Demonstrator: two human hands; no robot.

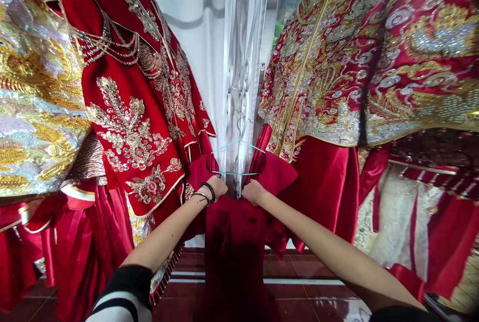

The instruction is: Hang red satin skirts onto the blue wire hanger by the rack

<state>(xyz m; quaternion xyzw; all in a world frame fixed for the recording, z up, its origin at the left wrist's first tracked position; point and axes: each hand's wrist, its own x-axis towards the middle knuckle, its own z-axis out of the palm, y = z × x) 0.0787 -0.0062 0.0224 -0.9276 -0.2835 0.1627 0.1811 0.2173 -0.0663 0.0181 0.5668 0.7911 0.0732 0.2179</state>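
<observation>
A dark red dress [235, 242] hangs straight down in front of me, with a thin light-blue wire hanger [239, 172] in its shoulders. My left hand [216, 187], wearing dark bracelets on the wrist, is closed on the fabric near the neckline, just under the hanger's bar. On the other side of the neckline my right hand [254, 192] grips the same dress, its fingers curled in. Only a small gap parts the two hands. Folds of cloth hide the fingertips.
On the left stands a red embroidered jacket [138, 112] beside a gold-and-silver sequinned garment [37, 87]. A red-and-gold embroidered jacket [318, 62] and red satin skirts [325, 182] are close on the right. Behind are a white curtain [194, 22] and white metalwork [245, 62].
</observation>
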